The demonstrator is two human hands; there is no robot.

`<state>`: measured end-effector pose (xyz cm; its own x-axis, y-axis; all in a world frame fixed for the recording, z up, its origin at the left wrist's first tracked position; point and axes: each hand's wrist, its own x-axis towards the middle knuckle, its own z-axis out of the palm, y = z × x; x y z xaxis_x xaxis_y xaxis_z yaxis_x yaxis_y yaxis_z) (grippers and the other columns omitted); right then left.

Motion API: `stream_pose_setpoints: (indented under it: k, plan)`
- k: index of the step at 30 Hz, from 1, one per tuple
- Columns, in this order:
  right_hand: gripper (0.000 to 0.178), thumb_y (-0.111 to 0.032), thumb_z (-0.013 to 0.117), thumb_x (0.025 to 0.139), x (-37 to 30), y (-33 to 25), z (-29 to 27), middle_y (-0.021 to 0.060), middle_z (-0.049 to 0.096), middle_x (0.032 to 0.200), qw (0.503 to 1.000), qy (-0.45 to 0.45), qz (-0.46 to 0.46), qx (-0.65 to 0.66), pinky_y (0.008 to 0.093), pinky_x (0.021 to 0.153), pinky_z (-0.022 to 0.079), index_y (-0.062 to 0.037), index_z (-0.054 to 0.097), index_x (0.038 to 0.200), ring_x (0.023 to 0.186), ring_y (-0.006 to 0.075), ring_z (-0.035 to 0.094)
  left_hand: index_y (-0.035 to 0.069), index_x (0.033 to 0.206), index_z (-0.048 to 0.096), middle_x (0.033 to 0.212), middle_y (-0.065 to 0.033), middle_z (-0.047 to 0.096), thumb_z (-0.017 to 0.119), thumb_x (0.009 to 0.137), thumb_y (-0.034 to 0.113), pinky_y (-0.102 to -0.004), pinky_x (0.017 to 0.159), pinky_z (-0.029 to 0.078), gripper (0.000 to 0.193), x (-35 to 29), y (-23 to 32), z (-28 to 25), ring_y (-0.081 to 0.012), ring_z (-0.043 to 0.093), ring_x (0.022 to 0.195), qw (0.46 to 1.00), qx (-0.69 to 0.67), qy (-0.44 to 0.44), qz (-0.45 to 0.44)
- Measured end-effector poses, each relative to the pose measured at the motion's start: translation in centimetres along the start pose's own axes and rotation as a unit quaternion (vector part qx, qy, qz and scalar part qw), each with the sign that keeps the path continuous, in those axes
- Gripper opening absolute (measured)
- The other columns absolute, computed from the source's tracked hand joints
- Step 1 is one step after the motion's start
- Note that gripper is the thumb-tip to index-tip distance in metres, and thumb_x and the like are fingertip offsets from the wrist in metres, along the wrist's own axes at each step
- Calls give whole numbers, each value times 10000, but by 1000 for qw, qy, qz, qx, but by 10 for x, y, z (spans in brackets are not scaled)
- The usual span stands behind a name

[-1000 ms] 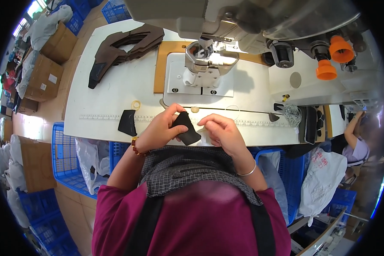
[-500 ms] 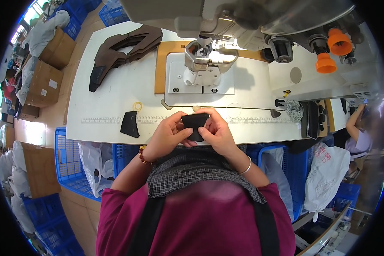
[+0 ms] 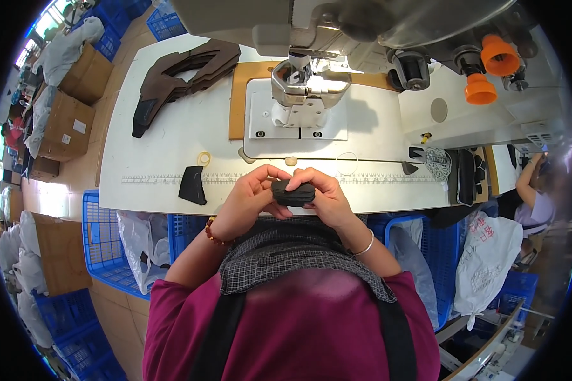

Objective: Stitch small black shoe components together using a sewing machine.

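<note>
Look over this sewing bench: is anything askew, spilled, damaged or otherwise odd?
Nothing stands out. Both hands, left hand and right hand, pinch a small black piece at the table's near edge. Another black piece lies flat by the printed ruler strip, and the dark brown cut pieces sit stacked at the far left corner.

The small piece (image 3: 293, 192) held in both hands is black. A white table (image 3: 165, 140) carries dark brown cut-outs (image 3: 184, 70) (two orange cones (image 3: 489, 70) stand farther right).
</note>
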<state>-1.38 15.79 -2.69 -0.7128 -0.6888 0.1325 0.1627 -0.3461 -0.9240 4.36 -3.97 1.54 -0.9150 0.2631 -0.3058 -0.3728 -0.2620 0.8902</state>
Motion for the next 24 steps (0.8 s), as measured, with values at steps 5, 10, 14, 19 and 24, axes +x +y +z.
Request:
stream_pose_setpoints:
  k: [5,10,14,19,24]
  plan:
    - [260,51,469,894,4,-1,-4,0,549,884,992,-26,-78,-98,216,680,373,-62,654,1038,754,81,469,-18,1222,519,1061,-133,648,527,982,96,-276,735,591,265,-3,6,0,-189,705,803,992,-124,-23,-12]
    - [286,79,480,851,4,-8,-5,26,522,860,968,-57,-150,-194,258,730,398,-53,649,1041,790,122,485,-40,1237,518,1110,-133,639,581,953,33,-294,815,592,300,-4,4,1,-190,697,892,1000,1,-25,11]
    - [340,74,456,894,-6,-16,10,17,492,861,990,5,-64,-126,239,710,389,-51,561,1192,773,96,471,-45,1209,527,1124,-114,629,596,923,-42,-303,854,585,294,0,-10,-3,-169,670,958,996,20,-29,81]
    - [357,18,470,948,-6,-24,16,3,456,861,999,29,-14,-41,204,653,356,-45,465,1300,703,69,411,-20,1161,548,1117,-97,626,600,901,-94,-298,882,553,275,1,-23,0,-159,639,1015,980,73,-5,184]
    - [414,7,675,831,-8,-31,19,-6,441,789,960,20,-103,-261,219,597,366,-41,537,1218,638,80,400,17,1117,563,1096,-90,619,602,888,-125,-282,890,513,271,4,-34,1,-149,626,1036,943,107,64,310]
